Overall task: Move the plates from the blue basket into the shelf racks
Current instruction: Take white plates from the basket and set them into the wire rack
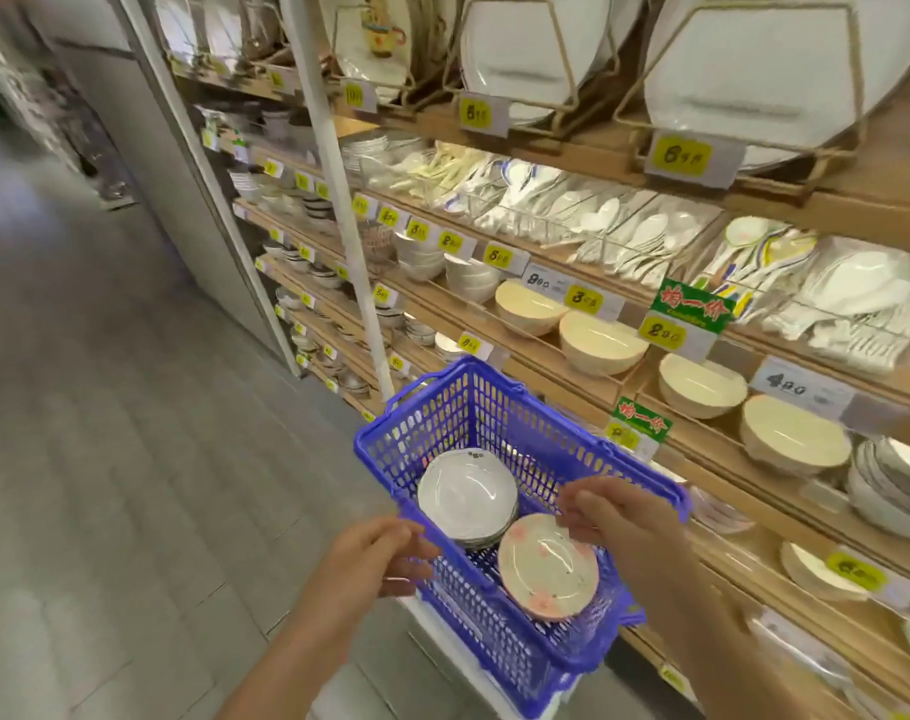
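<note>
A blue basket [442,413] sits low in the middle of the view, beside the shelves. Inside it lies a stack of white plates [466,493] with small dark marks, and nearer me a pink flowered plate [544,571] tilted against the basket's near side. My right hand [606,514] hovers over the pink plate with fingers curled at its upper rim; whether it pinches the rim is unclear. My left hand [377,556] holds the basket's near left rim with curled fingers.
Wooden shelf racks [557,366] run along the right, holding cream bowls [601,343], white spoons [619,226] and large white plates [754,80] in wire stands, with yellow price tags. Grey floor [105,459] lies to the left. A white post [338,189] rises behind the basket.
</note>
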Available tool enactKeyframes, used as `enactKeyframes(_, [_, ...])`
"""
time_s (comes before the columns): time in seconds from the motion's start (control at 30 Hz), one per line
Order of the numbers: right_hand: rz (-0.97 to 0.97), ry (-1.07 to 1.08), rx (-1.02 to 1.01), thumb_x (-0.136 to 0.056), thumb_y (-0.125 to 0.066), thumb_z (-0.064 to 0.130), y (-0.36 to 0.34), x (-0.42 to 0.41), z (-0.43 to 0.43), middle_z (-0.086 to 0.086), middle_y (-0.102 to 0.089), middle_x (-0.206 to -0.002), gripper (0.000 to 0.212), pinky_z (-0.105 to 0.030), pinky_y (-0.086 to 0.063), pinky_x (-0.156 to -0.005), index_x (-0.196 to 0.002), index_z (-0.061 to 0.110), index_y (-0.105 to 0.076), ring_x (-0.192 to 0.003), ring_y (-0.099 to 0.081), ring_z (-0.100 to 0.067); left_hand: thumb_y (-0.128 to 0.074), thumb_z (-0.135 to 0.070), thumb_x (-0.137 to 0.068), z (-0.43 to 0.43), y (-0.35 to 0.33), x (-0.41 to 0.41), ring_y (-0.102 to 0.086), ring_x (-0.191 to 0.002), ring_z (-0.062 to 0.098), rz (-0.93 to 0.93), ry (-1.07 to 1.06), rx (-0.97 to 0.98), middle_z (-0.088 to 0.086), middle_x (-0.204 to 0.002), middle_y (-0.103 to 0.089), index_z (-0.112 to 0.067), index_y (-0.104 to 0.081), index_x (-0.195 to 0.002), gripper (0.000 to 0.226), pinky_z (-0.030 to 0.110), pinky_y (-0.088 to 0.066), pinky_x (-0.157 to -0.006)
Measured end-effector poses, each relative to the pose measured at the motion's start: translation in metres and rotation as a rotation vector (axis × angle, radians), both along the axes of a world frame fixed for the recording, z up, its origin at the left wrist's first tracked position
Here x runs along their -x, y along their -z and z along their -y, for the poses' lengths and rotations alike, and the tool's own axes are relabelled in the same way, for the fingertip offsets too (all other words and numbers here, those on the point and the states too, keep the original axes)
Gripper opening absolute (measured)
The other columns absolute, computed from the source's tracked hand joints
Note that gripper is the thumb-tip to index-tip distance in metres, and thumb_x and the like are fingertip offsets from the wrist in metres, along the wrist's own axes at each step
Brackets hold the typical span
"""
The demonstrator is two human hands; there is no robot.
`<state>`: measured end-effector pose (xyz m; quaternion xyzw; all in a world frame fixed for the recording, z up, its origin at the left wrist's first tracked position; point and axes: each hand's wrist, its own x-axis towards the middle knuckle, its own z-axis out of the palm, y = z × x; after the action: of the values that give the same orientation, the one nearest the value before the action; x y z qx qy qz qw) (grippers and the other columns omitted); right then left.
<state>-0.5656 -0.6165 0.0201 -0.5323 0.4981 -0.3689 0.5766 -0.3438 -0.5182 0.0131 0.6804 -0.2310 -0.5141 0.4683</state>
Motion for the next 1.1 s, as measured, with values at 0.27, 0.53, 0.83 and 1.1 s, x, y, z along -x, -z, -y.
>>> enactKeyframes(0.27, [-0.141,-0.040,-0.117,-0.095,-0.049,-0.002,0.029,-0.059,-0.021,-0.011,-0.071,-0.078,0.025,-0.037,-0.051,-0.073,-0.082,0.009,-0.069,-0.070,-0.065,-0.024,-0.044,-0.005,-0.099,-0.047,0.015,-0.068,-0.069,-0.059,0.014,-0.004,-0.081,-0.055,0.008,-0.076,-0.075,-0.008,-0.067,-0.091,0.024,0.026,-0.053,-0.058])
enactKeyframes(0.53, [-0.234,0.046,-0.253,-0.094,-0.048,-0.002,0.079,-0.080,0.031,-0.017,-0.070,-0.082,0.022,-0.037,-0.052,-0.070,-0.086,0.002,-0.068,-0.072,-0.064,-0.028,-0.044,-0.005,-0.097,-0.025,0.032,-0.100,-0.069,-0.062,0.015,-0.005,-0.051,-0.140,0.007,-0.079,-0.076,-0.008,-0.066,-0.092,0.023,0.027,-0.052,-0.062])
enactKeyframes(0.83, [-0.272,0.132,-0.433,-0.092,-0.048,0.004,0.182,-0.113,0.125,-0.013,-0.067,-0.082,0.018,-0.025,-0.044,-0.056,-0.087,0.005,-0.066,-0.063,-0.057,-0.019,-0.045,-0.004,-0.096,0.095,0.056,-0.134,-0.067,-0.061,0.013,0.162,0.165,-0.276,0.002,-0.073,-0.074,-0.008,-0.065,-0.089,0.023,0.024,-0.050,-0.058])
enactKeyframes(1.1, [-0.460,0.190,-0.558,-0.088,-0.051,0.007,0.241,-0.124,0.180,-0.012,-0.059,-0.080,0.013,-0.033,-0.039,-0.064,-0.081,0.011,-0.061,-0.077,-0.054,-0.025,-0.046,-0.007,-0.095,0.230,0.127,-0.118,-0.058,-0.061,0.017,0.231,0.358,-0.383,0.011,-0.082,-0.066,-0.011,-0.061,-0.080,0.021,0.023,-0.045,-0.051])
